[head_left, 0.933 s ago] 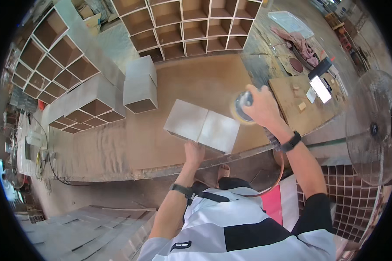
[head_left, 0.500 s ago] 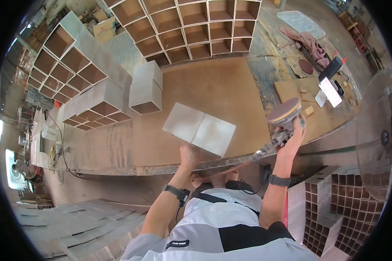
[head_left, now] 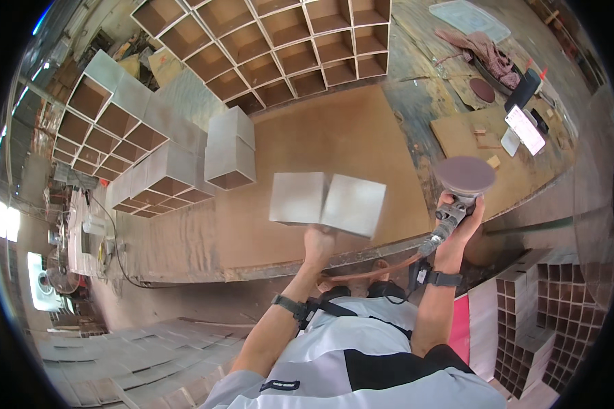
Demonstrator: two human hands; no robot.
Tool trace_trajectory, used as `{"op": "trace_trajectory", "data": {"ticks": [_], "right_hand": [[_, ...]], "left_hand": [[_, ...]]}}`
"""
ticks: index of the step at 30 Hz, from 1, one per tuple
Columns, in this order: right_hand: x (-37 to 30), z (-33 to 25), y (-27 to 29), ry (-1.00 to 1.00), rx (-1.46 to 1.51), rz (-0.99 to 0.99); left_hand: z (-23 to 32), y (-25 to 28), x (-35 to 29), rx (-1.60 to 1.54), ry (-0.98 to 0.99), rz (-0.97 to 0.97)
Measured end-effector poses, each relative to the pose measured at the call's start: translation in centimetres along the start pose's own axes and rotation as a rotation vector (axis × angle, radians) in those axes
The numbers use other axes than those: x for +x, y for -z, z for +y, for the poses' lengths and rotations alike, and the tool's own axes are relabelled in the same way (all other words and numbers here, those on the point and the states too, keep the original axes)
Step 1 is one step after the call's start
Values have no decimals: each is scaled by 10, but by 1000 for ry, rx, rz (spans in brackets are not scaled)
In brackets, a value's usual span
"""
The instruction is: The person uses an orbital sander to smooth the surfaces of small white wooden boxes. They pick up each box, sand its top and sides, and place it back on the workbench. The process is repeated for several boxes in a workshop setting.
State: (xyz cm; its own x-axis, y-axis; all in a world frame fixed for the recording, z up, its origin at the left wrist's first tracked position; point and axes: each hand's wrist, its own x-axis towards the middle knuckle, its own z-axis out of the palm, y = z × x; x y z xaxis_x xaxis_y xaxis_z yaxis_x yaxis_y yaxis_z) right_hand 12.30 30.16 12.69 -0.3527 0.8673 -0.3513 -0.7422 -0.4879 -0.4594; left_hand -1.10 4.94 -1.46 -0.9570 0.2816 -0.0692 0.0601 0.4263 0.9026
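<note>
Over the near part of the bench are two whitish wooden boxes, a left box (head_left: 298,197) and a right box (head_left: 354,206), side by side with a narrow wedge of gap between them. My left hand (head_left: 318,244) is closed on them at their near edge, where they meet; its fingertips are hidden. Off to the right, my right hand (head_left: 472,217) is wrapped round an air-powered disc sander (head_left: 450,219), whose round brownish-purple pad (head_left: 465,175) faces up. A reddish hose (head_left: 372,273) runs from the sander toward my body.
Large cubby units (head_left: 280,51) stand at the back, with a smaller stack (head_left: 119,126) at the left. Another pair of boxes (head_left: 230,146) sits beside that stack. At the right are a phone on a stand (head_left: 524,131), a loose sanding disc (head_left: 482,90) and a cloth (head_left: 494,65).
The boxes have shifted right and turned, and a gap now shows between them. My right hand has moved slightly right, and the sander's pad has tipped to face up more.
</note>
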Motion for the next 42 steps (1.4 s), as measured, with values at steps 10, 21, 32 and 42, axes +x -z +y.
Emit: {"op": "trace_trajectory", "data": {"ticks": [10,21,32,42], "right_hand": [[29,-2,38,-189,209,-342],[31,7,40,-249,258,-432],[32,1,53,-311,249,-520],[29,-12,54,-270,174,-439]], "left_hand": [[85,56,-14,-829,201,65],[72,69,-1,-1285,275,-2],[66,76,-45,-419,417,-33],[112,-32,-35,-822,280,-329]]}}
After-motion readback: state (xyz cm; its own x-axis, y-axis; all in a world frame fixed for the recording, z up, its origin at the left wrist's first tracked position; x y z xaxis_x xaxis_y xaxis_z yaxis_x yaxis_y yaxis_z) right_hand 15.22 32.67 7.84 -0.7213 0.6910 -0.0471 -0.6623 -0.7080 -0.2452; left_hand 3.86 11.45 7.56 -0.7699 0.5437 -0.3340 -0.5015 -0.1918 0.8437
